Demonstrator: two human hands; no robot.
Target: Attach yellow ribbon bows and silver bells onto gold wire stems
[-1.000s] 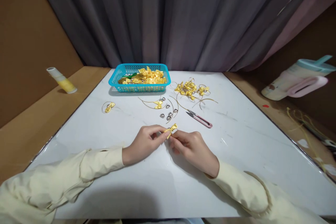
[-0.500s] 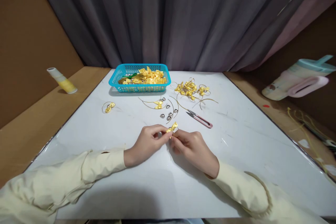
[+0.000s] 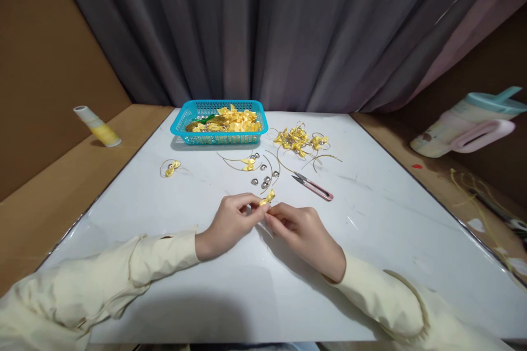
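Observation:
A small yellow ribbon bow [image 3: 268,198] is pinched between the fingertips of both hands, just above the white table [image 3: 395,241]. My left hand [image 3: 230,223] grips it from the left with thumb and forefinger closed. My right hand [image 3: 302,233] pinches it from the right, fingers curled. Several small silver bells [image 3: 264,177] and a loose bow on a gold cord [image 3: 248,163] lie just beyond the hands. Both sleeves are cream.
A blue basket [image 3: 218,136] of yellow bows stands at the back. A pile of finished bows [image 3: 298,139] lies right of it, pink snips [image 3: 313,186] nearer me, one bow [image 3: 171,168] at left. A thread spool [image 3: 97,126] and a pink jug [image 3: 469,123] sit off the table.
The bow has turned and dropped slightly between my fingertips; my right hand's fingers have shifted along it. The hands stay in the same place.

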